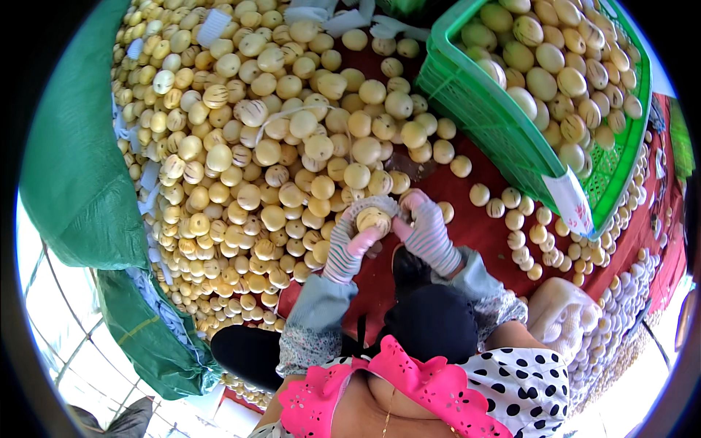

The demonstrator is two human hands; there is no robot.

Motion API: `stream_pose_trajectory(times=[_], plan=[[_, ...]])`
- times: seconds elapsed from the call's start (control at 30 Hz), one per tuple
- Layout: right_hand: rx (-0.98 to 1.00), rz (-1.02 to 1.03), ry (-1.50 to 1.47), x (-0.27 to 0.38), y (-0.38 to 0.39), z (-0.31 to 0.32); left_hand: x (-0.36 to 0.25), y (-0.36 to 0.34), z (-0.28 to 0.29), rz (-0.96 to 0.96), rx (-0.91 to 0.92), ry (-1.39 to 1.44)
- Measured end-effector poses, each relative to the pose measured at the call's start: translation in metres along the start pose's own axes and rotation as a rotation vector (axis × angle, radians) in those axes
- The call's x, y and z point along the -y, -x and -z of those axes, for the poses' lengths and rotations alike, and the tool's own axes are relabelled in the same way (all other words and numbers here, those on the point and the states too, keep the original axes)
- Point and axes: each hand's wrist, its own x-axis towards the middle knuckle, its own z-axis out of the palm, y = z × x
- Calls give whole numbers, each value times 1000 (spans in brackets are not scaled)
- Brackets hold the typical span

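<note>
In front of me my left hand [345,248], in a striped glove, is closed around a pale yellow pepino melon [372,220] with dark streaks. A white foam net sleeve [375,202] sits around the fruit's far side. My right hand [432,235], gloved alike, pinches the right edge of that sleeve, its fingers bent against it. Both hands meet just above the red ground cover [380,281], at the near edge of a large heap of pepino melons [248,168].
A green plastic crate [496,109] full of pepino melons stands at the far right. Loose melons [537,233] lie in front of it. Foam sleeves [213,28] are scattered over the heap. Green sacks [80,160] line the left side. A foam-wrapped pile [621,306] is at the right.
</note>
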Motion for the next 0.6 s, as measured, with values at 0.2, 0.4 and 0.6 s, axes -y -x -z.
stream_pose_trajectory(times=[0.2, 0.4, 0.6], plan=[[155, 345, 10, 38, -33, -13, 15, -7, -3, -355, -290, 105], [59, 554, 437, 57, -173, -39, -7, -2, 28, -312, -366, 150], [-436, 486, 1393, 24, -378, -31, -9, 6, 20, -17, -58, 917]])
